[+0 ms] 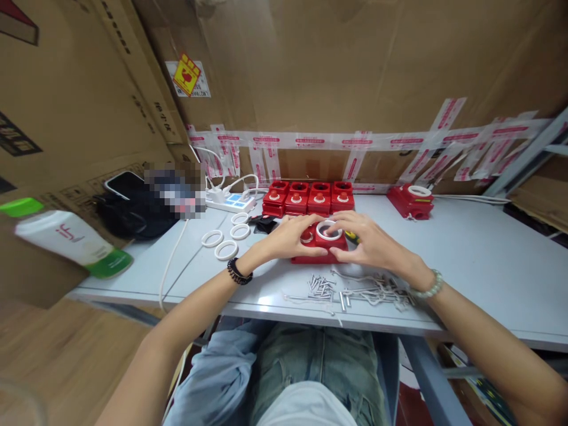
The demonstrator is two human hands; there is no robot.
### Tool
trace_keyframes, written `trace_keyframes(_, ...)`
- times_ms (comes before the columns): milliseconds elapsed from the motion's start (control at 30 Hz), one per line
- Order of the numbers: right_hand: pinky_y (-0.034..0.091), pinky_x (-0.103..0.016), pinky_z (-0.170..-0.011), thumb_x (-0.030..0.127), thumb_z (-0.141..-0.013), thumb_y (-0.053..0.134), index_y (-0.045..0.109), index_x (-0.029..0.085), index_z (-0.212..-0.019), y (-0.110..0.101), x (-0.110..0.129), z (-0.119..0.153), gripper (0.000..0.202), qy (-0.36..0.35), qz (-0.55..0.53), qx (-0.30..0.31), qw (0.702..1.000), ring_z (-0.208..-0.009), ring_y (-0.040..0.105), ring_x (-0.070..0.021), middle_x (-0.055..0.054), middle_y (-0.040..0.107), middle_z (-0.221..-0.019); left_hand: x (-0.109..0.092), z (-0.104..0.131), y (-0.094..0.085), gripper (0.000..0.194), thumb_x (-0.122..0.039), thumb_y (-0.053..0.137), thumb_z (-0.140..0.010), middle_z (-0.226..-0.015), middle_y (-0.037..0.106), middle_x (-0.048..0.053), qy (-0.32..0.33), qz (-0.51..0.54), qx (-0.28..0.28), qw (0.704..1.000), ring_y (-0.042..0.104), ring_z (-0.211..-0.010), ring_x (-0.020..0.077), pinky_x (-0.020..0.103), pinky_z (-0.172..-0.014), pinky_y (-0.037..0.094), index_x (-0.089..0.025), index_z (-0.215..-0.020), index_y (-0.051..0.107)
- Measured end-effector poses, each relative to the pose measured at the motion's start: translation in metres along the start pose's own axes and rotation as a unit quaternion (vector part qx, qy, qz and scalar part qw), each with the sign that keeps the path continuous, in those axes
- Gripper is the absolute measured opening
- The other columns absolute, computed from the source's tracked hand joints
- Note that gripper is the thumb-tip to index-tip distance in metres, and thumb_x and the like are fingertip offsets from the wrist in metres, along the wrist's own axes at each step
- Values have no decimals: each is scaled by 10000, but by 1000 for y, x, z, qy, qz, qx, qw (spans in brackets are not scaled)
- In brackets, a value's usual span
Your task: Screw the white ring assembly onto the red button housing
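Note:
A red plastic housing (306,259) lies on the table in front of me, with a white ring (329,239) seated around the round opening on its right part. My left hand (295,238) grips the housing from the left, thumb along its near side and fingers over the top. From the right, my right hand (366,239) holds the same housing, its thumb low at the near corner and fingertips at the ring. Part of the housing is hidden under both hands. Behind the right fingers shows a yellow and black tool (352,236), mostly covered.
Several red housings (307,200) stand in a row behind; another, with a white ring (419,191), sits back right. Loose white rings (226,250) lie left. Screws (321,287) and white cords (377,294) lie near the front edge. A power strip (235,202) and bottle (75,239) are left.

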State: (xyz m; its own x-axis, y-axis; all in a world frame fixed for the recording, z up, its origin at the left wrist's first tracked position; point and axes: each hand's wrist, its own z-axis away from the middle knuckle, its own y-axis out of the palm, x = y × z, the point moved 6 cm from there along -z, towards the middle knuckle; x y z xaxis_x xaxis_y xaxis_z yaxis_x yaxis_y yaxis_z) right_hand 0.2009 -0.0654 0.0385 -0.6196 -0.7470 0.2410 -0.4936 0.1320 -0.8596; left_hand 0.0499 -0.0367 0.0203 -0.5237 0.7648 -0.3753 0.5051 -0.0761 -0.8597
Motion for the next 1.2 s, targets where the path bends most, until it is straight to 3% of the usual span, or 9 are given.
trace_keyframes(333, 468, -436, -934, 338, -782, 682, 651, 266, -1026, 1, -2, 0, 256, -16, -11, 17, 1000, -1073, 615, -259, -34, 677, -1188, 0, -1, -1, 641, -565, 710, -782, -1201, 682, 81, 24, 20, -11, 999, 660, -1019, 260, 394, -874, 491, -234, -1296, 517)
trace_keyframes(600, 475, -419, -931, 318, -787, 686, 670, 237, -1053, 2, -4, -1, 278, 4, -30, 39, 999, -1041, 627, -256, -63, 691, -1121, 5, -1, 1, 652, -563, 713, -775, -1230, 675, 80, 6, 19, -2, 1000, 655, -1040, 265, 396, -898, 486, -222, -1301, 533)
trace_keyframes(800, 472, -363, -958, 349, -814, 673, 640, 231, -1060, 1, -8, -2, 275, 20, -115, 83, 990, -1072, 635, -226, -48, 683, -1168, 3, 1, 8, 660, -572, 693, -777, -1198, 670, 103, -8, 25, 16, 1000, 663, -983, 265, 352, -817, 498, -199, -1290, 507)
trace_keyframes(1033, 494, -388, -946, 420, -767, 744, 503, 224, -1203, 3, -17, -2, 535, 64, -130, 99, 985, -1077, 625, -230, -75, 626, -1230, 2, -1, 15, 680, -618, 673, -764, -1136, 678, 99, -11, 45, 55, 997, 662, -939, 258, 333, -772, 488, -180, -1251, 492)
trace_keyframes(1200, 484, -409, -990, 411, -764, 742, 503, 220, -1169, 7, -19, -3, 507, 70, -166, 116, 977, -1137, 611, -243, -86, 623, -1233, 1, -7, 14, 701, -617, 685, -741, -1133, 686, 107, -41, 11, 96, 994, 661, -938, 278, 342, -769, 482, -176, -1256, 509)
